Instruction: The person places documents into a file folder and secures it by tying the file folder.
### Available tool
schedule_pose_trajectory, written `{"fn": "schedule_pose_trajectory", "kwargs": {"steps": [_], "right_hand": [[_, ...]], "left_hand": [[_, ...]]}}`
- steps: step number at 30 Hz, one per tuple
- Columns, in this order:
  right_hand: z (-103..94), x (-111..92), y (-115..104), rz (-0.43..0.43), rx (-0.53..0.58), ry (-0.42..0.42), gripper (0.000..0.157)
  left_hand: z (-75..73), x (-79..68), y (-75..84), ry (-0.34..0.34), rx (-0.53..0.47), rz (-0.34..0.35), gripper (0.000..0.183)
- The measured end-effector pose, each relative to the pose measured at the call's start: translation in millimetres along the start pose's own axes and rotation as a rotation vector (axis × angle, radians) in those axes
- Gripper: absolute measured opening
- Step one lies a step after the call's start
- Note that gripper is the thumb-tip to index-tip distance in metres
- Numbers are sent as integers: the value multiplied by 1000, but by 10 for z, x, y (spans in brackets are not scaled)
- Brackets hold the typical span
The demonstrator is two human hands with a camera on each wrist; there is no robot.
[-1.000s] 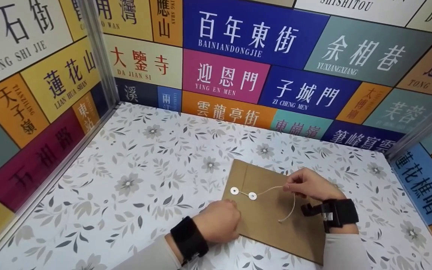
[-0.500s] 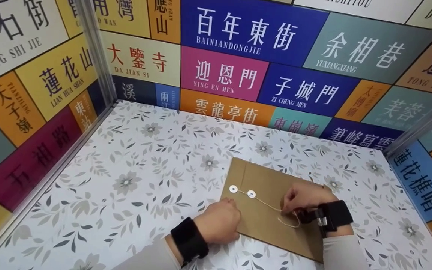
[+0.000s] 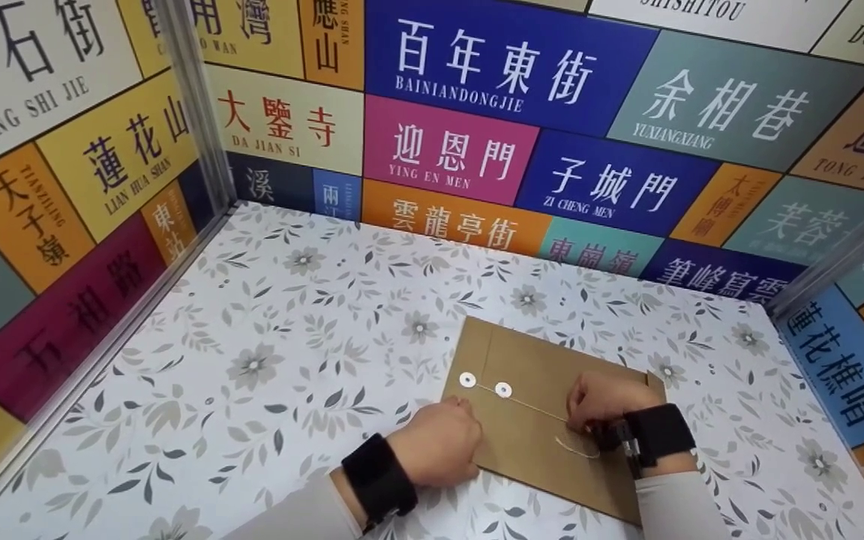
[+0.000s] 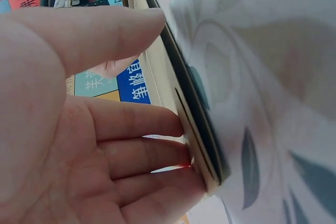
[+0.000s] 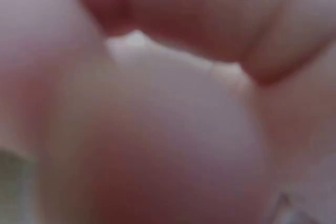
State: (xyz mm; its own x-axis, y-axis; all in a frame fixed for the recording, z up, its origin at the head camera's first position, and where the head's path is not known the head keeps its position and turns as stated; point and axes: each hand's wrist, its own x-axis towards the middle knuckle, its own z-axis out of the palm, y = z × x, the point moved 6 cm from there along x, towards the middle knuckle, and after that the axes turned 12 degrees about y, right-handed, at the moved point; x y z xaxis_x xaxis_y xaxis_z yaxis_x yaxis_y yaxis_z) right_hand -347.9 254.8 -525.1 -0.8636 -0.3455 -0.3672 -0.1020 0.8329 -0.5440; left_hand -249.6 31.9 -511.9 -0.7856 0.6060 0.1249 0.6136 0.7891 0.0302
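A brown string-tie envelope (image 3: 518,446) lies on the table, with one white button (image 3: 467,380) near its left edge and a second button (image 3: 503,390) beside it. A thin string (image 3: 541,409) runs between the buttons and on to my right hand (image 3: 608,397), which pinches it low over the envelope. Its loose end curls beneath that hand. My left hand (image 3: 439,444) rests at the envelope's left edge. In the left wrist view, its fingertips press the envelope (image 4: 170,90) and the thumb touches the edge. Blurred fingers (image 5: 173,140) fill the right wrist view, hiding the string.
The table (image 3: 312,322) has a white cloth with a grey leaf and flower print. Panels with coloured street names (image 3: 447,154) stand at the back and on both sides. Black bands (image 3: 379,480) are on both wrists.
My right hand has come down and toward me with the string, which now runs straight and low across the envelope. The left hand has stayed at the edge.
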Motion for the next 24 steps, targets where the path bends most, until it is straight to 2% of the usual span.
{"fn": "schedule_pose_trajectory", "kwargs": {"steps": [4, 10, 13, 14, 16, 18, 21, 24], "right_hand": [[-71, 21, 17, -8, -44, 85, 16], [-104, -14, -22, 3, -34, 110, 18], [-155, -49, -103, 37, -58, 186, 17], [-171, -50, -154, 25, -71, 221, 18], [-174, -41, -290, -22, -96, 282, 20], [-125, -10, -448, -108, -112, 312, 18], [25, 55, -650, -248, -157, 323, 14], [170, 114, -759, -354, -242, 367, 17]], "left_hand": [[-27, -17, -5, 41, 10, 21, 29], [-31, -29, -15, 73, 0, 39, 25], [-19, -29, -16, 69, 1, 41, 26], [-18, -29, -18, 64, 0, 39, 26], [-16, -29, -19, 57, 2, 35, 27], [-13, -28, -18, 54, 3, 31, 27], [-17, -22, -10, 55, 7, 28, 27], [-13, -8, 3, 56, 12, 31, 26]]}}
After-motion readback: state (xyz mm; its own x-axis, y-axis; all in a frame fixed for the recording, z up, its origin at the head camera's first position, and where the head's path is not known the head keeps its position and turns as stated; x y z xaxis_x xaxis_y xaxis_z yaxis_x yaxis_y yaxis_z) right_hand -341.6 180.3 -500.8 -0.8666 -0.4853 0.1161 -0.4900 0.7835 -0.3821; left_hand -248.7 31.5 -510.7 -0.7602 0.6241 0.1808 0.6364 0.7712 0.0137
